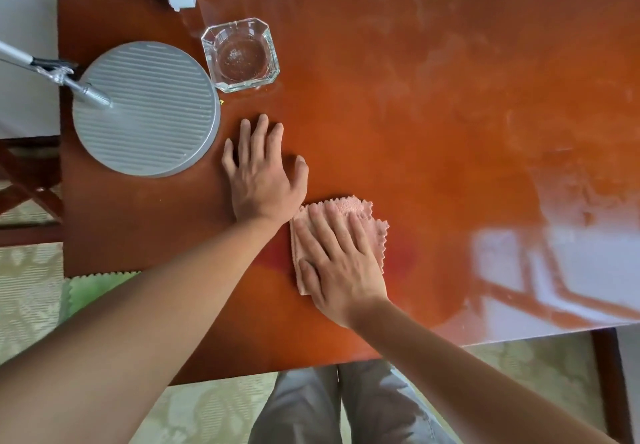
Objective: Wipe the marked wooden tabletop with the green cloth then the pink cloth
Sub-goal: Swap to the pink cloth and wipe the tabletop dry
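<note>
Two flat hands work the wooden tabletop (398, 73): the right hand (341, 263), fingers straight, presses the pink cloth (349, 206), the left hand (265, 170) lies spread beside it, and a wide sweep could knock the glass ashtray (240, 54).

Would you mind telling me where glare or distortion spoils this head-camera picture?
Head view: bright window glare washes out the right part of the glossy reddish wooden tabletop, strongest near its right front corner; the wide-angle lens bows the table edges; the right hand pressing the folded pink cloth and the clear glass ashtray stay sharp.
</note>
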`<state>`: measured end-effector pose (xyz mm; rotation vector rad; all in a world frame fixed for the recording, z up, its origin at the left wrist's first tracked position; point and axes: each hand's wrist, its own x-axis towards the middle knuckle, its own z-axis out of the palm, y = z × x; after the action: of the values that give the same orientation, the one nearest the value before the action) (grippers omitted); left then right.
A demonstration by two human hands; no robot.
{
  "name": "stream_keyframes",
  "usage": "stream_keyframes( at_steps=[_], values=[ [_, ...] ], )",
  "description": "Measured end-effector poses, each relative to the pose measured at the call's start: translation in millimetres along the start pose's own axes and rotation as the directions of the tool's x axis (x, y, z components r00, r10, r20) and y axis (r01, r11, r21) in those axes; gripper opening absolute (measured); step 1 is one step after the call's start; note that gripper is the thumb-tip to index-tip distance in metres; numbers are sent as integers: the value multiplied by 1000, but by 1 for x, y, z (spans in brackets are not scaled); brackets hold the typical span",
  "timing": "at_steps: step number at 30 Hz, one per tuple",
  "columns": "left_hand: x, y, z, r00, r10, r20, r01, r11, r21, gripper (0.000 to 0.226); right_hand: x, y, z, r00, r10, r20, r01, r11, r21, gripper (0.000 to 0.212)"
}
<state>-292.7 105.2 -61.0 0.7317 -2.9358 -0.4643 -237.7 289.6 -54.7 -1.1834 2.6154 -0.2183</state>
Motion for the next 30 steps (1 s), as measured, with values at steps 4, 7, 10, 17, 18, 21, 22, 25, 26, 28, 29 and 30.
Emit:
stream_keyframes(
  at_steps=[4, 7, 10, 17, 18, 21, 22, 25, 26, 28, 29, 30],
  values=[
    [0, 1, 0, 1000, 8, 15, -8, 999, 33, 65, -31, -5, 9, 999, -48, 10, 48, 998, -28, 64],
    [2, 2, -2, 999, 8, 34, -9, 999, 40, 65, -49, -3, 12, 998, -64, 16, 64, 997, -47, 65],
    [1, 2, -6, 999, 7, 41, -8, 999, 32, 61, -65, -1, 16, 999, -42, 14, 43, 998, -48, 65],
    [-36, 32, -4, 930, 362, 66, -355, 930, -97, 48, -89, 17, 17, 999, 29, -36, -30, 999, -18, 64],
    [-43, 37, 1, 915, 389, 110, -381, 920, -87, 49, -89, 20, 17, 998, 34, -44, -35, 999, -16, 64],
    [-52, 38, 14, 896, 412, 167, -417, 909, -3, 52, -88, 30, 18, 996, 66, -60, -65, 998, 11, 61],
    [-51, 36, 16, 898, 412, 153, -419, 908, 18, 53, -87, 33, 18, 994, 85, -71, -84, 996, 23, 60],
    [-53, 35, 15, 896, 423, 136, -430, 903, 19, 53, -88, 32, 17, 990, 120, -78, -118, 993, 27, 59],
    [-54, 36, 15, 895, 426, 136, -431, 902, 14, 53, -89, 32, 16, 989, 128, -79, -126, 992, 26, 58],
    [-54, 38, 14, 895, 423, 142, -430, 903, 16, 52, -86, 31, 13, 985, 150, -85, -147, 988, 37, 58],
    [-53, 38, 14, 896, 421, 142, -427, 904, 16, 52, -84, 31, 11, 982, 167, -92, -163, 985, 49, 58],
    [-53, 37, 14, 895, 423, 139, -429, 903, 12, 52, -81, 32, 10, 977, 188, -101, -183, 981, 63, 58]
  ],
)
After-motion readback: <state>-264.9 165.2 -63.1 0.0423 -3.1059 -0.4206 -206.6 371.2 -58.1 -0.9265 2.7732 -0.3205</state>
